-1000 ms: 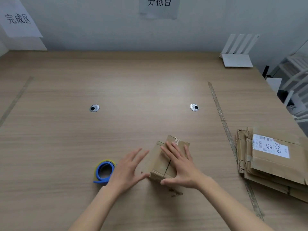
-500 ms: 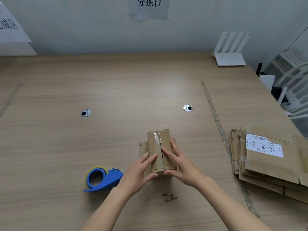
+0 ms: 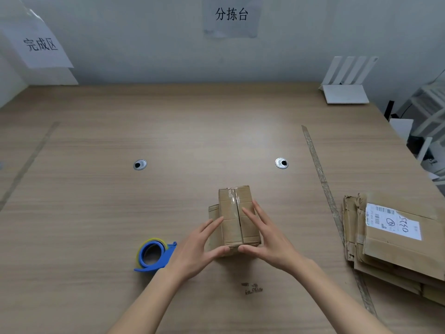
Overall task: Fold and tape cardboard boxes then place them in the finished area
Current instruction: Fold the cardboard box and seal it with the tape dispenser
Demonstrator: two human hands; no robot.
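1. wood-grain table (image 3: 120,213) ran up to a grey wall w/ two paper signs; two metal grommets sat mid-table.
2. flattened cardboard stack (image 3: 395,247) lay at right edge, blue tape dispenser (image 3: 154,255) near-left.
3. box (image 3: 237,215) stood near-centre, long axis & top seam pointing away toward wall.
4. left hand (image 3: 195,249) & right hand (image 3: 269,239) pressed its sides, fingers straight, not clenched.

A packing or sorting station in a plain workroom is shown. A wide wood-grain tabletop (image 3: 120,213) is divided into zones by tape strips (image 3: 320,169), and paper signs (image 3: 231,16) are fixed to the bare grey wall. A stack of flattened cartons (image 3: 395,249), one bearing a shipping label (image 3: 392,221), and a blue tape dispenser (image 3: 154,255) are laid out.
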